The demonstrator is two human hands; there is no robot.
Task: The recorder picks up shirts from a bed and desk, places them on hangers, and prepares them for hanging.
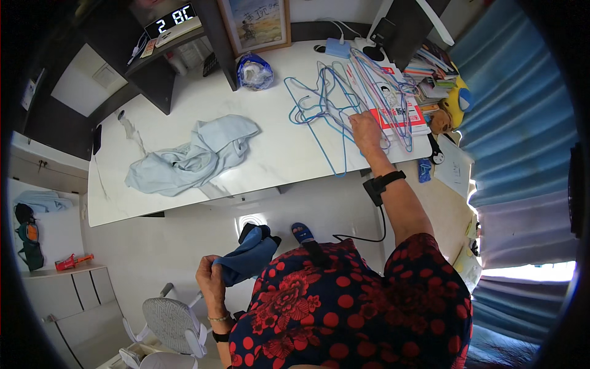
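Note:
My left hand (211,280) holds a blue garment with dark edging (251,256), which hangs beside my body, off the desk's front. Over the right part of the white desk reaches my right hand (365,130), its fingers at a tangle of blue and grey wire hangers (325,104). Whether it grips one of them is hard to tell. More hangers, pink and blue (385,94), lie on books with red and white covers (417,117) just beyond that hand. A crumpled pale blue garment (189,159) rests on the desk's left half.
The white desk (272,138) bears a blue plastic pack (255,71), a light blue box (338,48) and a framed picture (256,25). Books (431,69) and plush toys (456,108) stand at right by a blue curtain (511,115). A grey chair (170,320) is at lower left.

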